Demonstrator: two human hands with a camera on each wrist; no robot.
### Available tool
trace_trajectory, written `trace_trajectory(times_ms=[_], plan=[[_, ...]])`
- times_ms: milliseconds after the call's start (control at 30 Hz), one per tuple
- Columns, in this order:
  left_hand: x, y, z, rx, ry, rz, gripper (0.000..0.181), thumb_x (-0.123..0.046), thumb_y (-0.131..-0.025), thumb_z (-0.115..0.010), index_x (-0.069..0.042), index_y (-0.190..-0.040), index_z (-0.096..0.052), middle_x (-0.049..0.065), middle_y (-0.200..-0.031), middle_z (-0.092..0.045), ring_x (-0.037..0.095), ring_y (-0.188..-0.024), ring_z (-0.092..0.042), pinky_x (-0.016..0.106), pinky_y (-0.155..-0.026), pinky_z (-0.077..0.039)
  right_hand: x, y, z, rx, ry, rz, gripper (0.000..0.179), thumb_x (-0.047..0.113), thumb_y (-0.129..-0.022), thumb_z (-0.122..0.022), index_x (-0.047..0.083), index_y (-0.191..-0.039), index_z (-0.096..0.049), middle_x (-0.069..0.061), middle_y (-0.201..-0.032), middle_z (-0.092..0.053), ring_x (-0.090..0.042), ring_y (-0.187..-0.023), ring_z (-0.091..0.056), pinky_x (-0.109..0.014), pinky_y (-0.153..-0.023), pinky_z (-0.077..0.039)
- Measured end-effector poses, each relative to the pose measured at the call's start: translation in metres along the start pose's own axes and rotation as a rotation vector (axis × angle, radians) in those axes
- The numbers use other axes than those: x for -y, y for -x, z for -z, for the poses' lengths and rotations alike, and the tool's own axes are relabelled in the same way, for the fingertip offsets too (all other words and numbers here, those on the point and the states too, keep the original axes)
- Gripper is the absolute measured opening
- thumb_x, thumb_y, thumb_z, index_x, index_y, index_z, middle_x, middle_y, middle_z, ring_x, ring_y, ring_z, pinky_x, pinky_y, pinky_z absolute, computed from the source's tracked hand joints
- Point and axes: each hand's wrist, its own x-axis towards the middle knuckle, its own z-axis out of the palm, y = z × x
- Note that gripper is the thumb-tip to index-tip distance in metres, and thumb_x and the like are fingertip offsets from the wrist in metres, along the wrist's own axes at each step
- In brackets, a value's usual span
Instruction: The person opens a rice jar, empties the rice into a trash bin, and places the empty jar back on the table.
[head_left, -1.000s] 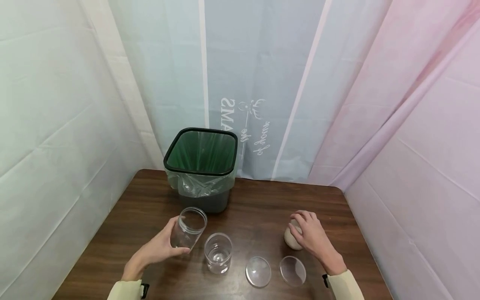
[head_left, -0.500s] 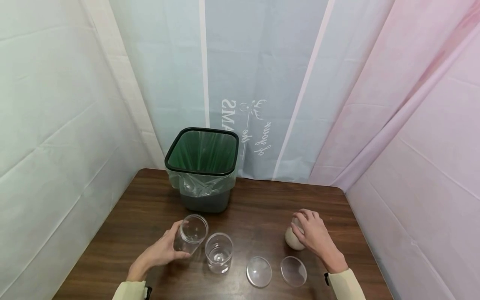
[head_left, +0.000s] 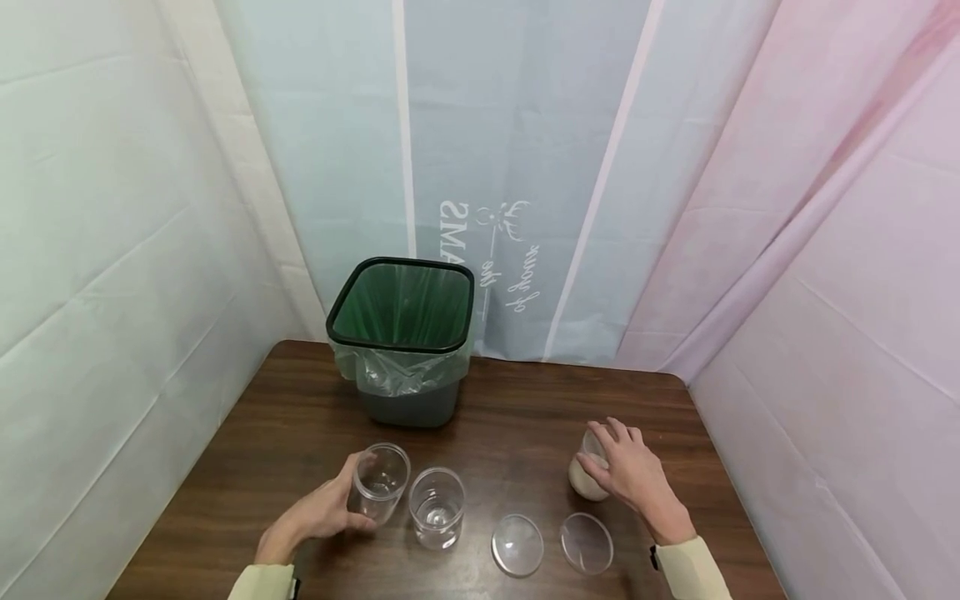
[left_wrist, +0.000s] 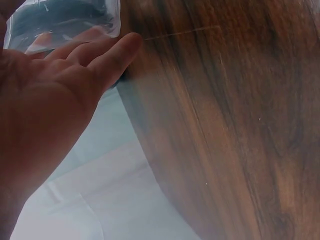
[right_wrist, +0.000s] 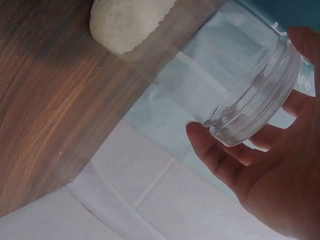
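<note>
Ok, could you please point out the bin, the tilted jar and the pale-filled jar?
Bin [head_left: 397, 347]: head view, front of its dark rim.
Tilted jar [head_left: 377, 505]: head view, clear wall below its rim.
Pale-filled jar [right_wrist: 212, 65]: right wrist view, clear wall below its threaded neck.

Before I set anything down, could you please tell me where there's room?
The table is bare between the bin and the right hand, and left of the bin. Crowded nearer: left hand, its jar, another jar, two lids.
</note>
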Motion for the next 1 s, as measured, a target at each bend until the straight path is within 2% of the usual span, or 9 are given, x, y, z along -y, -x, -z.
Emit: trace_trajectory(times_ms=[67,200,400,600,800,900,1000], plan=[[0.001,0.001,0.001,0.009,0.011,-0.001,0.099,-0.034,-0.07,-0.087,-0.009,-0.144,-0.026,0.022,-0.129,-0.059,0.04,-0.114,-0.061,0.05,-0.091,-0.049,-0.001,0.001,-0.002,0.012,0.0,-0.015,0.061,0.047,-0.083,-0.072,0.014,-0.132,-0.058,-0.026,-0.129,-0.056,-0.047,-0.109,-0.055,-0.05,-0.052,-0.051],[0.003,0.002,0.003,0.015,0.013,-0.016,0.1,-0.035,-0.071,-0.086,-0.008,-0.145,-0.024,0.022,-0.129,-0.059,0.038,-0.114,-0.061,0.045,-0.09,-0.05,-0.003,0.001,-0.007,-0.011,0.023,0.011,0.068,0.049,-0.081,-0.074,0.013,-0.135,-0.056,-0.025,-0.127,-0.056,-0.045,-0.103,-0.055,-0.048,-0.048,-0.049],[0.008,0.002,0.002,0.026,0.006,-0.038,0.1,-0.037,-0.071,-0.087,-0.008,-0.144,-0.025,0.022,-0.132,-0.056,0.037,-0.116,-0.06,0.038,-0.091,-0.049,-0.005,0.003,-0.012,-0.037,0.038,0.028,0.071,0.05,-0.079,-0.074,0.012,-0.136,-0.054,-0.025,-0.123,-0.055,-0.043,-0.099,-0.055,-0.046,-0.048,-0.048],[0.009,0.003,0.003,0.068,0.019,0.018,0.103,-0.039,-0.069,-0.088,-0.009,-0.145,-0.024,0.023,-0.131,-0.056,0.036,-0.114,-0.059,0.04,-0.089,-0.048,-0.003,0.001,-0.005,0.035,-0.017,-0.021,0.068,0.047,-0.081,-0.074,0.012,-0.136,-0.054,-0.025,-0.122,-0.054,-0.044,-0.102,-0.053,-0.046,-0.049,-0.048],[0.012,0.009,0.007,0.106,0.057,-0.043,0.1,-0.036,-0.07,-0.087,-0.011,-0.145,-0.026,0.021,-0.134,-0.055,0.041,-0.12,-0.056,0.04,-0.093,-0.048,-0.001,-0.001,-0.003,0.079,-0.035,-0.041,0.068,0.045,-0.08,-0.075,0.012,-0.135,-0.055,-0.024,-0.117,-0.054,-0.042,-0.099,-0.053,-0.047,-0.049,-0.047],[0.013,0.009,0.01,0.122,0.043,-0.034,0.1,-0.035,-0.07,-0.087,-0.012,-0.145,-0.025,0.023,-0.134,-0.054,0.043,-0.118,-0.056,0.04,-0.091,-0.048,0.0,-0.004,-0.003,0.094,-0.04,-0.046,0.067,0.045,-0.08,-0.075,0.012,-0.135,-0.054,-0.024,-0.117,-0.054,-0.042,-0.1,-0.053,-0.046,-0.048,-0.046],[0.014,0.009,0.014,0.164,0.032,-0.012,0.096,-0.024,-0.075,-0.084,-0.01,-0.148,-0.023,0.027,-0.14,-0.049,0.045,-0.123,-0.052,0.047,-0.094,-0.047,0.001,-0.007,-0.002,0.105,-0.042,-0.056,0.066,0.045,-0.08,-0.074,0.013,-0.135,-0.054,-0.025,-0.118,-0.054,-0.043,-0.1,-0.054,-0.045,-0.047,-0.046]])
